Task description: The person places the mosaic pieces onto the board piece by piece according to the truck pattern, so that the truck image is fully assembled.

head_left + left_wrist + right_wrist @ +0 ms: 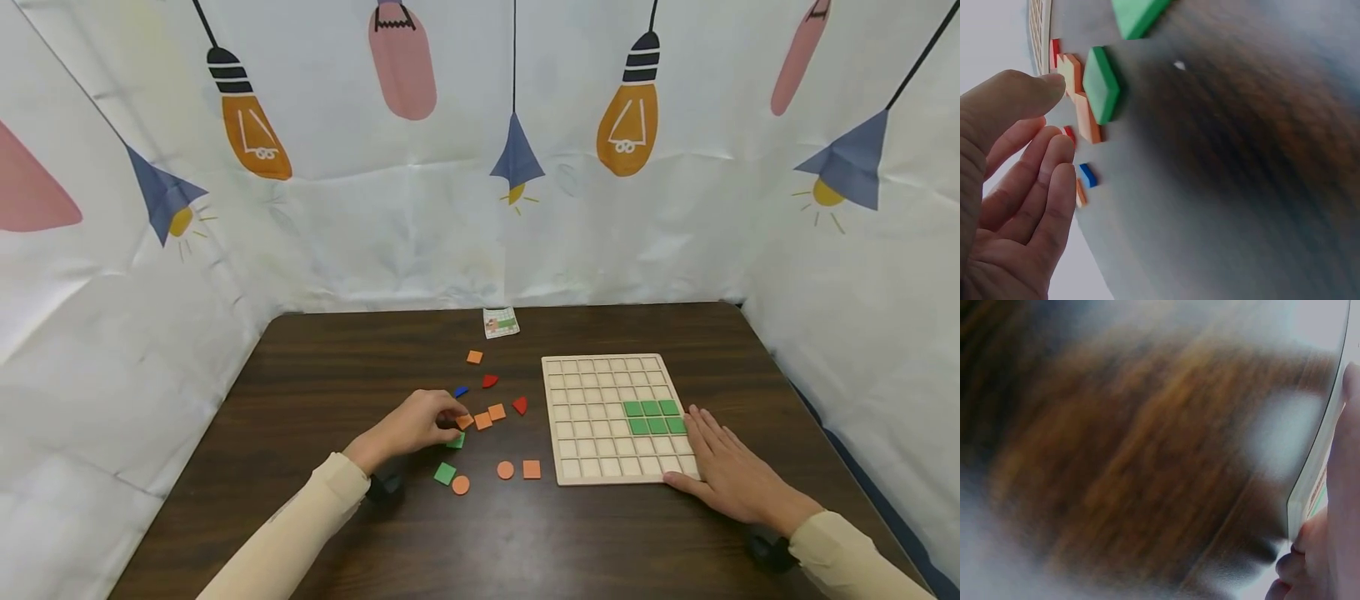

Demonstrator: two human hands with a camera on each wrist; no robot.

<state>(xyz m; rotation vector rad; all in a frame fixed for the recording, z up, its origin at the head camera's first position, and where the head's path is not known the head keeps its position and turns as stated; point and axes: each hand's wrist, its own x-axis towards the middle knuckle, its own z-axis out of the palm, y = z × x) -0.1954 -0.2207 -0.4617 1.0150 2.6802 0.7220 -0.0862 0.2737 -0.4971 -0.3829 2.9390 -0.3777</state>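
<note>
My left hand (417,422) hovers by a green square tile (457,442), left of the board. In the left wrist view its thumb and fingers are bent but apart, with nothing between them, and that green tile stands just past the thumb tip. Several orange square tiles (483,421) lie close beyond the fingertips. The pale gridded board (588,429) carries two rows of green squares (648,417) by its right side. Along that edge rests my right hand (733,472), fingers extended, the thumb at the near right corner.
Nearer me lie another green square (445,473), two orange discs (461,485) and an orange square (532,469). Red wedge pieces (521,406), a blue piece (461,391) and one orange square (475,357) lie farther back. A small printed card (501,322) is at the table's far edge.
</note>
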